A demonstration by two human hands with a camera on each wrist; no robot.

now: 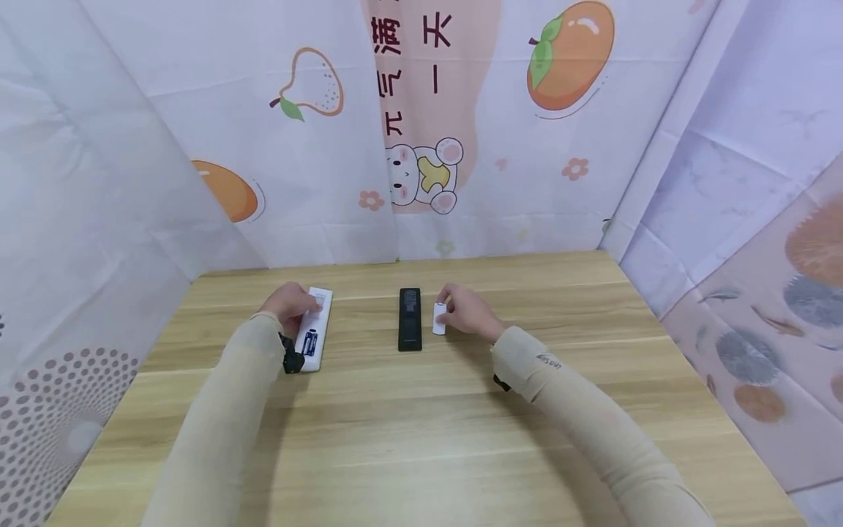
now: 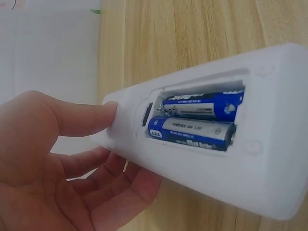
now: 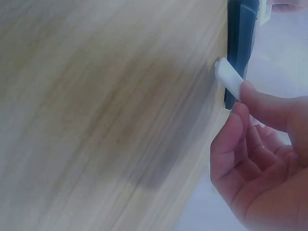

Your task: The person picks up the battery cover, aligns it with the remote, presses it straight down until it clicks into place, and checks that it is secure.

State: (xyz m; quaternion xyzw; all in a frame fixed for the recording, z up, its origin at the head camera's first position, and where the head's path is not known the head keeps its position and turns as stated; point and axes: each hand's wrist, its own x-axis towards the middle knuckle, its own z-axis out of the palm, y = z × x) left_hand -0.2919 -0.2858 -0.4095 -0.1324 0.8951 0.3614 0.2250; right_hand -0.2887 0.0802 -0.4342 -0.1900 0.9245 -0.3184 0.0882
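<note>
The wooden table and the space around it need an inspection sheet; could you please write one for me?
Surface: wooden table, light, with visible grain.
Job's things: white remote, battery slot open with two blue batteries in it; small white cover; black remote, lying between the hands.
Clutter: nothing seen.
Hands: left hand grips the white remote; right hand pinches the small white cover.
Cables: nothing seen.
Surroundings: printed curtain with fruit and flowers behind the table.

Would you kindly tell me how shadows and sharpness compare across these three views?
Head: soft shadows beside both sleeves on the table; left wrist: AAA legible on the lower battery, smallest print blurred; right wrist: hazy, a dark shadow streaking the table near the white cover.
</note>
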